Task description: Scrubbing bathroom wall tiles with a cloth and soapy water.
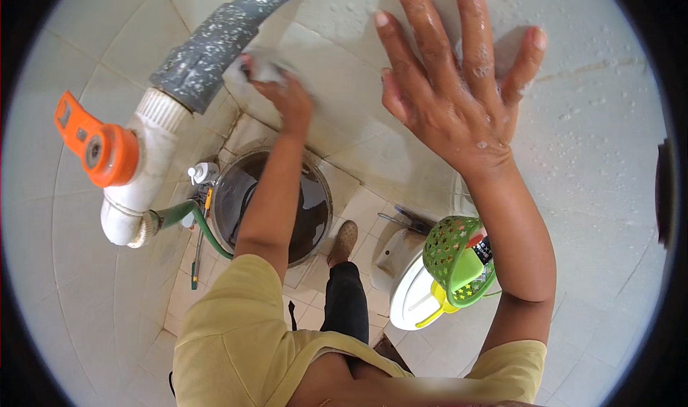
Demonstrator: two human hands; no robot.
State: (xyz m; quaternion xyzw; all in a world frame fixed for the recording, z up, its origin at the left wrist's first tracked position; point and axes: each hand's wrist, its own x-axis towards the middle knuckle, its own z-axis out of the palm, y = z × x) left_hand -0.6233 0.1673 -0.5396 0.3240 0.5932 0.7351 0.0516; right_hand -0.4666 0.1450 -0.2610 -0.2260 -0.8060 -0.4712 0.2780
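My right hand (451, 84) lies spread against the pale tiled wall (580, 154), wet and dotted with soap suds, holding nothing. Lower on the wall to the left, my left hand (287, 98) is blurred. Its fingers curl around a whitish foamy thing (266, 71), too smeared to name exactly. Suds and droplets cling to the tiles about the right hand. Close above the left hand runs a grey plastic pipe (215, 47) with white speckles, which covers part of the view there.
A white pipe fitting (156, 133) with an orange valve handle (102, 149) juts in at left, joined to a green hose (201, 224). Below stand a round tub of dark water (314, 192), a pump bottle (203, 172), a toilet (406, 294) and a green star-holed basket (449, 240).
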